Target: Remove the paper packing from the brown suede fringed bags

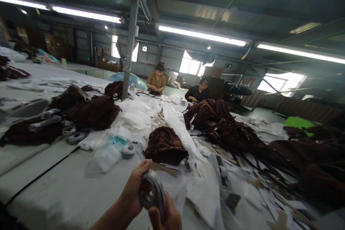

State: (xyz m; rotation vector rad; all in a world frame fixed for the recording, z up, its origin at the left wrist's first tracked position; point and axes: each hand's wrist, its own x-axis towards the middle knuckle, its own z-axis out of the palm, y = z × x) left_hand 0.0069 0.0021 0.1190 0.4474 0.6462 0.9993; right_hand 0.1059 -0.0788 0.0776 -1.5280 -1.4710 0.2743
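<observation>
A roll of greyish tape [159, 191] is held up over the near edge of the table. My left hand [134, 188] grips it from the left, thumb raised along its upper rim. From below and the right, my right hand [169, 214] has its fingers closed around the roll's lower side. Just beyond the hands sits a dark brown gathered bag [165, 145], upright on the table. To its left lie another tape roll [128, 150] and clear plastic bags [109, 158].
Brown bags pile up at left [93, 113] and right [231, 129]. A grey tape dispenser [226, 183] stands at right among paper scraps. A metal post [129, 46] rises from the table. Two people [156, 81] work at the far side. A black cord [43, 176] crosses the left.
</observation>
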